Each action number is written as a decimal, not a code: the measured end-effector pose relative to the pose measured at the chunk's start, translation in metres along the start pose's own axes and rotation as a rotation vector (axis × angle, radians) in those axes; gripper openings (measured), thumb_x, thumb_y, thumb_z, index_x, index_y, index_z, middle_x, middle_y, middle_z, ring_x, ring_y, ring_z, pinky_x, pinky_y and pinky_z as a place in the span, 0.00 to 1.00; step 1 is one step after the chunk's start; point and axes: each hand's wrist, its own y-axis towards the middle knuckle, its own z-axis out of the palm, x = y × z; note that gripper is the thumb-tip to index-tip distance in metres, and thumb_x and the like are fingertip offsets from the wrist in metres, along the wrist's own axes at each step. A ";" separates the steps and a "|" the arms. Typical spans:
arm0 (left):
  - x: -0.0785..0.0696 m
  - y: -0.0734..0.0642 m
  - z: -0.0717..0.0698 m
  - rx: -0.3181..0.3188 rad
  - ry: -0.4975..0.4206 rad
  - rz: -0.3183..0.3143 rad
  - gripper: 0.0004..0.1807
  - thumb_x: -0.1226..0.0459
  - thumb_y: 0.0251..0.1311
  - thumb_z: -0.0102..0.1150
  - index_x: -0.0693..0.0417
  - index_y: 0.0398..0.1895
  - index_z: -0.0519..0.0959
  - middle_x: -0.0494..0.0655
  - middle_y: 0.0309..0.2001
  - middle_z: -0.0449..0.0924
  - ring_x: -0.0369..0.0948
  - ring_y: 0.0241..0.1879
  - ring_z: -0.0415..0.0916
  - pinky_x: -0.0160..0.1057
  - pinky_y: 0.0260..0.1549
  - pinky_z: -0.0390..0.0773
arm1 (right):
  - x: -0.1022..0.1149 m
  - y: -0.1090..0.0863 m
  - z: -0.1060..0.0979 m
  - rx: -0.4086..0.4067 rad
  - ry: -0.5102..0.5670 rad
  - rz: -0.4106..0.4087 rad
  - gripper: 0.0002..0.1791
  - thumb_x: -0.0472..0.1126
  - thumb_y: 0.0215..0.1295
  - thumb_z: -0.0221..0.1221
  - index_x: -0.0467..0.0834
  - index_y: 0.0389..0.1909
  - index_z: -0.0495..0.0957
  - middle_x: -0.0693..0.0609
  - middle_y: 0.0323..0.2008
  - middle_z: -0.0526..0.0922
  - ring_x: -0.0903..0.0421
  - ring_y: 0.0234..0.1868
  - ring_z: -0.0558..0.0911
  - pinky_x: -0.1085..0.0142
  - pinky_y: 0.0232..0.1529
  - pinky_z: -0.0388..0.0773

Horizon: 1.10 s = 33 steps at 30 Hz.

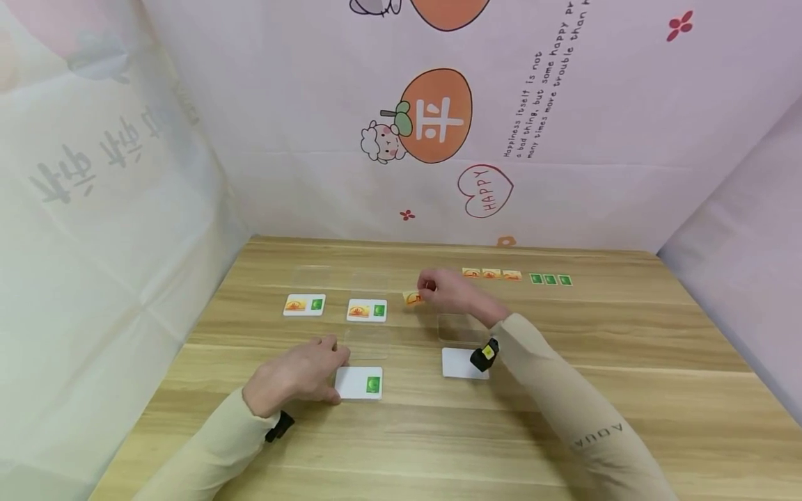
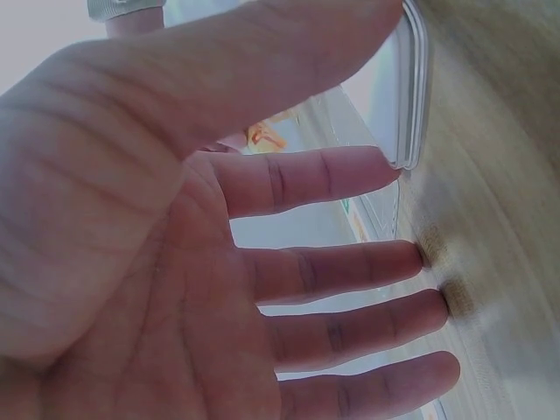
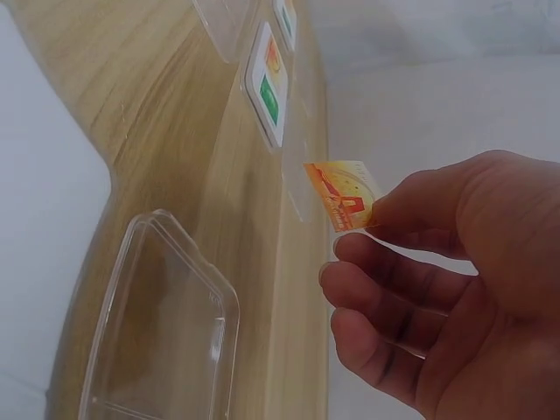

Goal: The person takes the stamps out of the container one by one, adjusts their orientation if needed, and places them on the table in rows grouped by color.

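"What colours are on the small rectangular paper sticker (image 3: 337, 194)?"

"Orange towards one edge, then a red-orange shape against a yellow round."

"And the nearest rounded white card on the left (image 1: 352, 383)?"

"White, apart from one green square (image 1: 373, 385). The rounded white card at the far left (image 1: 304, 305) pairs an orange-yellow picture (image 1: 296, 305) with a green one (image 1: 317, 305)."

"The wooden tabletop (image 1: 658, 362)?"

"Light brown, streaked with paler and darker grain."

"The long fabric sleeve on the right (image 1: 583, 396)?"

"Cream, with dark lettering (image 1: 599, 435) reading 'AQUA'."
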 end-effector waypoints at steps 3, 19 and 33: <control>-0.001 0.000 -0.001 0.001 0.004 -0.002 0.30 0.52 0.48 0.76 0.51 0.53 0.76 0.48 0.48 0.74 0.41 0.41 0.69 0.45 0.44 0.76 | -0.004 0.004 -0.001 -0.006 -0.013 0.001 0.06 0.36 0.67 0.54 0.42 0.36 0.80 0.50 0.31 0.80 0.56 0.32 0.75 0.65 0.33 0.72; -0.001 0.000 -0.001 0.003 0.029 -0.013 0.31 0.51 0.48 0.75 0.51 0.54 0.76 0.49 0.49 0.74 0.42 0.42 0.69 0.45 0.45 0.76 | -0.017 0.018 -0.011 0.004 -0.036 0.033 0.05 0.38 0.68 0.56 0.42 0.37 0.79 0.49 0.32 0.80 0.57 0.29 0.75 0.67 0.30 0.72; -0.003 -0.001 -0.001 0.009 0.037 -0.023 0.31 0.51 0.47 0.76 0.51 0.53 0.76 0.49 0.49 0.74 0.43 0.41 0.70 0.45 0.44 0.76 | -0.034 0.024 -0.014 0.050 0.103 0.101 0.07 0.35 0.70 0.52 0.37 0.39 0.77 0.45 0.32 0.78 0.55 0.26 0.76 0.68 0.25 0.73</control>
